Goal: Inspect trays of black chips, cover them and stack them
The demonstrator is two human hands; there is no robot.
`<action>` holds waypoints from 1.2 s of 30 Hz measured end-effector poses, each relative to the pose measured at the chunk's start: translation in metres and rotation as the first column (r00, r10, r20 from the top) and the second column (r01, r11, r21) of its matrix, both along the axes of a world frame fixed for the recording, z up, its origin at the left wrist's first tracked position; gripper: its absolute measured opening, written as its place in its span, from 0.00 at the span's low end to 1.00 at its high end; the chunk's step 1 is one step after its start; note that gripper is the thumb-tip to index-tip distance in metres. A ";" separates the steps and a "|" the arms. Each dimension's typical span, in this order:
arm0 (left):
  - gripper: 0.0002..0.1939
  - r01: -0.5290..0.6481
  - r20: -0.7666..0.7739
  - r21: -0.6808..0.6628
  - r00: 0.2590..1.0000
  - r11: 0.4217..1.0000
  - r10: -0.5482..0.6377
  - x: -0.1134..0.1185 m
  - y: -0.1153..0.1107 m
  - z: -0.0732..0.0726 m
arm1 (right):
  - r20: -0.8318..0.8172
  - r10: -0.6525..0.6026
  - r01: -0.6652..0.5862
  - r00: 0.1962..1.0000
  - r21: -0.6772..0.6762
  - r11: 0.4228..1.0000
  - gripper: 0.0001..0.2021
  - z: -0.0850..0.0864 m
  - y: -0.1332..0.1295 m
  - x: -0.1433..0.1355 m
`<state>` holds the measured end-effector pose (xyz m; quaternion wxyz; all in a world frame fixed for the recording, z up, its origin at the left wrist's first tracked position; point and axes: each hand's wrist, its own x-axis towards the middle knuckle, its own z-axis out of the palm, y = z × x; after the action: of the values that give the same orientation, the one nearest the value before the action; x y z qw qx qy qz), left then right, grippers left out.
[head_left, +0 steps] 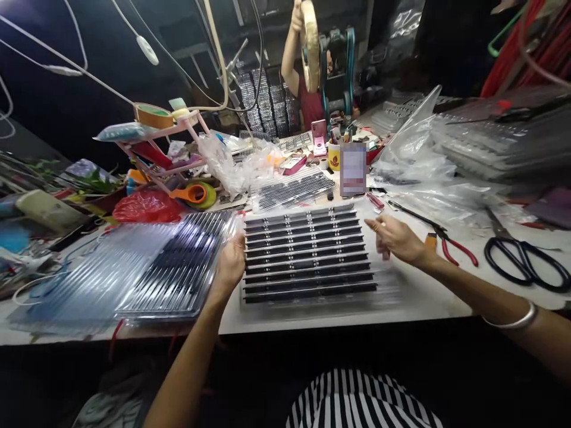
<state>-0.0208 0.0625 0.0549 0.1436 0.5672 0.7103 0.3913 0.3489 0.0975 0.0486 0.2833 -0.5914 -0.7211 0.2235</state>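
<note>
In front of me lies a clear plastic tray point(388, 292) with several long black strips point(307, 257) set in parallel rows. Small paired silvery dots show between the rows. My left hand point(231, 261) is closed at the tray's left edge, thumb on top and the other fingers mostly hidden. Just beyond the strips' right ends is my right hand point(396, 239), its fingers drawn together in a pinch. Whether anything small sits between those fingertips I cannot make out. To the left, another clear tray of dark strips point(178, 267) overlaps ribbed clear trays point(93, 273).
Pliers with red handles point(450, 241) and black-handled scissors point(526, 261) lie at right. Behind are more strips point(297, 189), a propped phone point(354, 169), a yellow cup point(333, 156) and plastic bags point(423, 172). A pink rack point(165, 139) stands at left. Opposite, a person's arm point(291, 62) is raised.
</note>
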 end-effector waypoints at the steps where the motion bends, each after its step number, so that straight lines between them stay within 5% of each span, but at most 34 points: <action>1: 0.23 -0.017 -0.074 -0.066 0.997 0.998 0.013 -0.001 0.001 -0.006 | 0.047 0.010 -0.009 0.999 -0.030 1.000 0.26 -0.008 0.002 -0.001; 5: 0.18 -0.104 -0.333 -0.258 0.943 0.961 0.013 -0.002 0.002 -0.025 | 0.268 0.063 -0.038 0.961 -0.099 0.994 0.29 -0.029 0.009 0.001; 9: 0.21 -0.094 -0.518 -0.308 0.851 0.947 -0.084 0.004 0.003 -0.026 | 0.466 0.080 -0.052 0.881 -0.073 0.996 0.30 -0.026 0.008 -0.005; 13: 0.27 0.048 -0.612 -0.299 0.757 0.953 -0.230 0.034 0.002 -0.025 | 0.549 0.193 -0.249 0.813 0.029 0.968 0.26 -0.025 0.002 -0.030; 17: 0.31 0.282 -0.583 -0.412 0.649 0.866 -0.489 0.079 0.000 -0.031 | 0.556 0.408 -0.512 0.724 0.037 0.858 0.29 -0.040 0.006 -0.062; 21: 0.35 0.388 -0.557 -0.448 0.584 0.806 -0.591 0.098 0.000 -0.033 | 0.543 0.437 -0.610 0.717 0.185 0.770 0.34 -0.054 0.015 -0.081; 26: 0.42 0.464 -0.537 -0.409 0.574 0.786 -0.618 0.091 -0.007 -0.028 | 0.510 0.458 -0.644 0.728 0.280 0.712 0.27 -0.058 0.008 -0.074; 36: 0.35 0.279 -0.540 -0.430 0.683 0.859 -0.492 0.028 -0.028 -0.031 | 0.624 0.328 -0.507 0.709 0.129 0.852 0.26 -0.041 -0.026 -0.061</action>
<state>0.0074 0.0340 0.0235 0.0645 0.7728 0.6311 0.0196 0.2880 0.0716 0.0076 0.0744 -0.4015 -0.9126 -0.0177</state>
